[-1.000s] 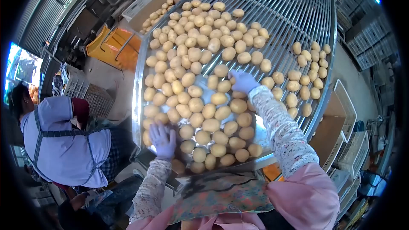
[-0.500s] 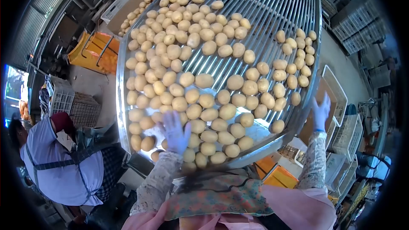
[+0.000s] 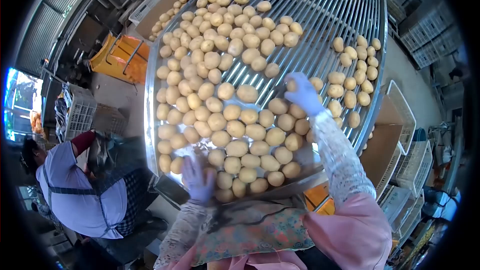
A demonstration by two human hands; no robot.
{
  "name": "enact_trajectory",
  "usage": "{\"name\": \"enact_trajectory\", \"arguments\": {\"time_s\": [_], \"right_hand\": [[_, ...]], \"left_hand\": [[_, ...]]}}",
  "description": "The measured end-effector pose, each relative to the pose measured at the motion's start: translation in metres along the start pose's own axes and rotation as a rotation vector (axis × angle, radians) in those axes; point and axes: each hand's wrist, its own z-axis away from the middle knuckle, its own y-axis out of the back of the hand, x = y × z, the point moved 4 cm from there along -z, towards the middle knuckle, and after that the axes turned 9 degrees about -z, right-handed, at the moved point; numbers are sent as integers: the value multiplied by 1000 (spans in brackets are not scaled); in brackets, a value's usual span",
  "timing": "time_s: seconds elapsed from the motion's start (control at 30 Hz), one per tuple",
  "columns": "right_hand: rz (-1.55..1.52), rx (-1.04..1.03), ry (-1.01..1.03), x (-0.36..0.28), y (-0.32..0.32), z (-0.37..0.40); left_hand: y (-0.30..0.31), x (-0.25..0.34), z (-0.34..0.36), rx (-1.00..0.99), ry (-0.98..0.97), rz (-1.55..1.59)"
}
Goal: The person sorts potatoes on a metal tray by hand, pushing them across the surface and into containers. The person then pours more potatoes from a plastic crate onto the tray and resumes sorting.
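Many potatoes [image 3: 236,148] lie on a metal roller table [image 3: 320,15], thickest at its left side and near edge. My left hand [image 3: 197,179], in a pale purple glove, is at the near left edge with its fingers spread, beside potatoes and holding none. Over the rollers right of centre is my right hand [image 3: 303,92], also gloved; its fingers are bent down round a potato [image 3: 291,86], which is partly hidden by them. A separate group of potatoes [image 3: 350,99] lies along the right side of the rollers.
A co-worker [image 3: 90,185] bends at the lower left. Orange containers [image 3: 117,57] stand to the left, and white crates [image 3: 412,167] with a cardboard-lined box [image 3: 382,145] are at the right. The table's metal rim [image 3: 151,115] runs along its left side.
My right hand has come from beyond the table's right edge to the middle of the rollers and closed round a potato. My left hand has moved slightly down and left. Some potatoes near the centre have shifted.
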Motion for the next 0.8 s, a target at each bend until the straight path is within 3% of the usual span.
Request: {"name": "enact_trajectory", "arguments": {"time_s": [0.07, 0.13, 0.17, 0.23, 0.27, 0.33, 0.37, 0.4, 0.43, 0.47, 0.57, 0.63, 0.7, 0.73, 0.8], "right_hand": [[-208, 303, 64, -22, 52, 61], [-150, 621, -155, 24, 114, 133], [-265, 756, -284, 39, 142, 164], [849, 701, -571, 50, 172, 209], [754, 651, -530, 58, 175, 215], [321, 504, -168, 34, 143, 174], [20, 342, -289, 7, 115, 143], [-79, 251, -64, 24, 82, 117], [-165, 134, -219, -39, 64, 91], [247, 174, 64, -5, 29, 60], [756, -38, -403, 17, -33, 4], [698, 30, -504, 23, -33, 1], [146, -66, -297, 14, -19, 16], [-114, 29, -174, 20, -9, 28], [-222, 318, 16, -15, 42, 81]], "left_hand": [[7, -31, -9, -87, 99, -87], [-2, -43, -22, -102, 129, -120], [-10, -45, -31, -98, 140, -97], [-47, -13, -47, -148, 83, -207], [-69, 10, -55, -190, 201, 105], [-68, 53, -68, -249, 394, 194], [-56, 76, -78, -221, 127, 34], [-39, 100, -82, -187, -138, -129], [-30, 115, -73, -181, -145, -138], [-23, 135, -55, -186, -257, -29], [-25, 142, -9, -185, -458, 117], [-24, 124, 0, -193, -533, 151], [-16, 95, 0, -256, -631, 107], [-9, 78, -5, -213, -538, 149], [-4, 39, -13, -84, -360, 108]]}}
